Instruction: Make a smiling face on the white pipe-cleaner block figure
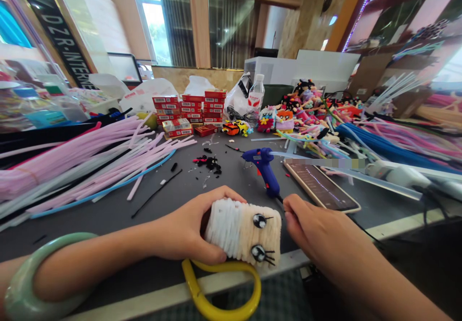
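My left hand [202,229] wraps round a block-shaped doll head [249,229] covered in fuzzy strands, white on one half and cream on the other. On its cream face are two black-and-white eyes with thin black lashes, turned sideways. Just right of it, my right hand [306,224] is closed in a pinch beside the cord of a blue glue gun [269,174]. Whatever lies between those fingertips is hidden. The glue gun rests on the table behind the doll head. Yellow scissor handles [257,287] stick out over the table edge below the head.
Bundles of pink and white pipe cleaners [90,162] cover the left side. A phone [321,184] lies at right, near clear glue sticks. Black fuzzy scraps [212,164] sit mid-table. Behind stand red boxes [191,107], a bottle [257,92] and a heap of small dolls [310,104].
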`<act>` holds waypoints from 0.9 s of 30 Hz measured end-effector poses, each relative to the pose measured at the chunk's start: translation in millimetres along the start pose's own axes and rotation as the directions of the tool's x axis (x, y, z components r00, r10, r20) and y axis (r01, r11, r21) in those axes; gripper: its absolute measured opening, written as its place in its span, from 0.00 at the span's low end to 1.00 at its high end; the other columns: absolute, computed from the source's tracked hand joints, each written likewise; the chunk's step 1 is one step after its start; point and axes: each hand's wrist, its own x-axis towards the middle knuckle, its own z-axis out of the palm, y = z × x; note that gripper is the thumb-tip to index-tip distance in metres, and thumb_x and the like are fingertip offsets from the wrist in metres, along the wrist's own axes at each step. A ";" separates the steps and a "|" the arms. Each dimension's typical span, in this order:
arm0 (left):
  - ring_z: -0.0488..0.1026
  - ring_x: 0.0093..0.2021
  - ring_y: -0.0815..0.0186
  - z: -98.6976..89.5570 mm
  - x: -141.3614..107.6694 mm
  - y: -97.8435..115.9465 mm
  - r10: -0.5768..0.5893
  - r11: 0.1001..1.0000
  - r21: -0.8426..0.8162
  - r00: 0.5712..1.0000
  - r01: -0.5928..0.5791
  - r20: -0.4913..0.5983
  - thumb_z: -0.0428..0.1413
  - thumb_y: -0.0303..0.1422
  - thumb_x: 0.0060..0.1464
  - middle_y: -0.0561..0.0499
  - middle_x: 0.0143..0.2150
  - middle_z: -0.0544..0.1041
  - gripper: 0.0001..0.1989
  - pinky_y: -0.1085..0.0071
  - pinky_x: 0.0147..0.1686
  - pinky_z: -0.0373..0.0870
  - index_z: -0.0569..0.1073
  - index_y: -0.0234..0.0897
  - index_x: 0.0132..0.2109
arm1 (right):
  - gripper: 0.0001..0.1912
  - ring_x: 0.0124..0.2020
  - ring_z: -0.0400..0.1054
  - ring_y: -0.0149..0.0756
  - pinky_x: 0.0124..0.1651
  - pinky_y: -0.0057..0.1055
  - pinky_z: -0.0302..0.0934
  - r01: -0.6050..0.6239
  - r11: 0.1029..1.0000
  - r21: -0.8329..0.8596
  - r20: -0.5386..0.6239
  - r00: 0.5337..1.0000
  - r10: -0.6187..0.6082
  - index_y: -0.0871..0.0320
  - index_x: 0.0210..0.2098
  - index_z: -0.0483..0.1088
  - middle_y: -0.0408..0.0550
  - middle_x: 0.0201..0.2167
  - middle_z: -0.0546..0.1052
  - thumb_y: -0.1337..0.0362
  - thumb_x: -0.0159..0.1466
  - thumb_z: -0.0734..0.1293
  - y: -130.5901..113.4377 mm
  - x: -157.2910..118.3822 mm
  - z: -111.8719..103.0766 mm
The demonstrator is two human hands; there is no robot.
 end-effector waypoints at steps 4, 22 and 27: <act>0.68 0.38 0.67 -0.1 -1.3 0.2 -0.007 1.000 0.018 1.000 0.007 -0.008 0.59 0.25 0.37 0.55 0.40 0.69 0.28 0.72 0.36 0.65 0.62 0.41 0.48 | 0.13 0.12 0.66 0.31 0.17 0.28 0.49 -0.013 0.998 0.062 -0.038 0.999 0.015 0.54 0.28 0.59 0.37 0.13 0.67 0.71 0.66 0.50 0.4 0.2 1.8; 0.68 0.38 0.67 0.1 -0.9 0.0 0.007 1.000 0.026 1.000 -0.006 -0.024 0.60 0.25 0.37 0.55 0.41 0.69 0.28 0.71 0.37 0.64 0.62 0.40 0.48 | 0.06 0.21 0.71 0.23 0.23 0.15 0.62 -0.130 0.823 0.554 -0.130 0.962 0.239 0.51 0.34 0.64 0.33 0.23 0.74 0.70 0.62 0.62 -11.2 -6.1 -18.2; 0.68 0.37 0.67 -1.6 0.2 1.7 -0.018 1.000 0.024 1.000 0.019 -0.022 0.60 0.25 0.37 0.56 0.40 0.69 0.28 0.72 0.35 0.65 0.61 0.41 0.48 | 0.07 0.25 0.74 0.21 0.28 0.12 0.64 -0.157 0.750 0.642 -0.084 0.959 0.272 0.49 0.38 0.64 0.30 0.27 0.77 0.68 0.62 0.64 -15.6 -7.2 -21.8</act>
